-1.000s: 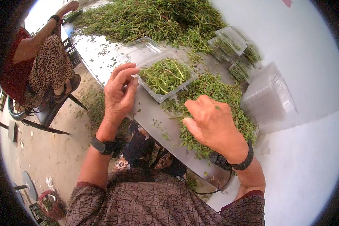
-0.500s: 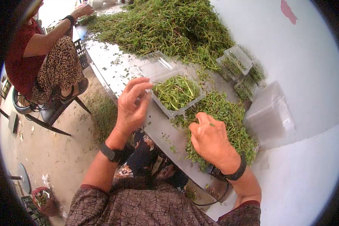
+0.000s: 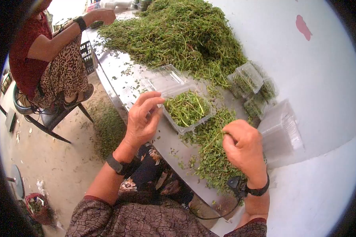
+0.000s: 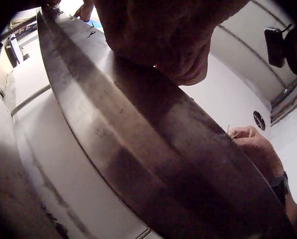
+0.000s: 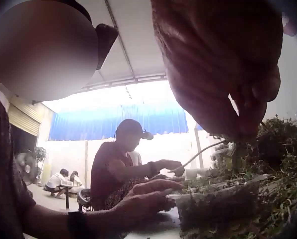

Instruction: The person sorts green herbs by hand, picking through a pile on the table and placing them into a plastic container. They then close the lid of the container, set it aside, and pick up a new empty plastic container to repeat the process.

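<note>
A clear plastic clamshell box [image 3: 180, 130] stands on the metal table with its lid [image 3: 168, 77] folded back and leafy green stems [image 3: 188, 106] inside. My left hand [image 3: 143, 120] is at the box's left edge, fingers loosely extended and fingertips right at the rim. Over the loose pile of greens [image 3: 215, 162] to the box's right, my right hand [image 3: 245, 146] pinches a green sprig between thumb and fingers. Its thin stem [image 5: 206, 151] sticks out from the fingertips in the right wrist view. The palm hides part of the sprig.
A large heap of greens [image 3: 186, 35] covers the table's far end. Filled boxes [image 3: 249, 77] and a stack of clear empty boxes [image 3: 281, 130] stand along the wall [image 3: 324, 98]. Another person [image 3: 31, 63] sits at the table's left side. A dark device [image 3: 235, 183] hangs at my right wrist.
My right hand has moved right, away from the box, and turned with its fingertips facing left. The left hand stays by the rim. The head view has shifted, showing more of the far heap.
</note>
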`<state>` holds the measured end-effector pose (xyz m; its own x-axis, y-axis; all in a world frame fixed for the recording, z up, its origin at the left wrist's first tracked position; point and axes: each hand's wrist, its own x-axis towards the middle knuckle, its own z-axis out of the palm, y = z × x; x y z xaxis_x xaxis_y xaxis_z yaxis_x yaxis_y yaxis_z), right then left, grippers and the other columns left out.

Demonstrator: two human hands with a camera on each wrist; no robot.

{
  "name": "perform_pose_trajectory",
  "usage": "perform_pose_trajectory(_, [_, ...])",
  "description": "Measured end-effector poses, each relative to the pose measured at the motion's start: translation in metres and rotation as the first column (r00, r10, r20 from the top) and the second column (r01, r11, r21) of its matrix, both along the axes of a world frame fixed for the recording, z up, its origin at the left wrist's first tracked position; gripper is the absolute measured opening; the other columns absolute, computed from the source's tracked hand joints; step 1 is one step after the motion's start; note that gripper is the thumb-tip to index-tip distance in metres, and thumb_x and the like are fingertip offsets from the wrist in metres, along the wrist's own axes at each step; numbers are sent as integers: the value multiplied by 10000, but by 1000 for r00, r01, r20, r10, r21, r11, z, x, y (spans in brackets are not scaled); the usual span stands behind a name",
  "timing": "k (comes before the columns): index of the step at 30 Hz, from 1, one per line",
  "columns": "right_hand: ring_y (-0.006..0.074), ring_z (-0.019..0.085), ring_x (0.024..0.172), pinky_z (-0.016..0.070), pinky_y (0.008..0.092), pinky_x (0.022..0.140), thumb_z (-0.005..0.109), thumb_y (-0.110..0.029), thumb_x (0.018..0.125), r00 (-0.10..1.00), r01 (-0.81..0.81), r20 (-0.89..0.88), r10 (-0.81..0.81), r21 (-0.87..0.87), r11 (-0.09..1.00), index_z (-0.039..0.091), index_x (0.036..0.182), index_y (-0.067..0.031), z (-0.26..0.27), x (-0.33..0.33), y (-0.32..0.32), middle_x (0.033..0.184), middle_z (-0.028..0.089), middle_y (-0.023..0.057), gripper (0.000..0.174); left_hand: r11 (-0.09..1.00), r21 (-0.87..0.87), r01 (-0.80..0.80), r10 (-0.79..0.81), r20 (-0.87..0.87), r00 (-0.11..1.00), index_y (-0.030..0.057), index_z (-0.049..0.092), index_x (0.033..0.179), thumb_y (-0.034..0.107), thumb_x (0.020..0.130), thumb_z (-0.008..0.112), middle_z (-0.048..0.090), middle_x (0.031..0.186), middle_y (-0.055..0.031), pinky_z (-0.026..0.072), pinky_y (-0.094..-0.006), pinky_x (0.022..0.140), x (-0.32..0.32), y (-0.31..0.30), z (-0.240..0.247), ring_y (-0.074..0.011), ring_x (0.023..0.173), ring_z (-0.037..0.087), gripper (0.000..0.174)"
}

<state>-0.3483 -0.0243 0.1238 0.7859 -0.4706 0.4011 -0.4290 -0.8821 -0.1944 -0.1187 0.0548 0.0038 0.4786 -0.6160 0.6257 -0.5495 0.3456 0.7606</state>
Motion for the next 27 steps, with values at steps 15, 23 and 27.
perform_pose_trajectory(15, [311,652,655,499,374,599,615,-81,760,971,36,198,-132,424,905,653,875,-6,-20,80,-30,734,652,186,142,999,-48,-14,17,69,997,31,615,1018,-74,765,576,575,1126,-129,501,-277,636,4,-2,-3,-154,719,586,276])
perform_pose_trajectory(23, [159,638,726,520,288,662,605,-28,812,987,81,103,-123,344,936,635,1070,-9,-8,56,-22,918,678,112,261,999,-35,-28,29,32,999,25,617,1019,-67,759,581,586,1124,-122,500,-277,633,3,-2,-4,-157,716,592,278])
perform_pose_trajectory(27, [299,595,1020,484,399,855,601,-65,779,995,-77,72,68,138,987,650,1051,-75,-15,59,-21,1047,662,128,276,1000,-19,-13,13,8,1000,37,612,1038,-38,778,582,596,1150,-120,490,-283,671,3,-1,-5,-150,741,592,272])
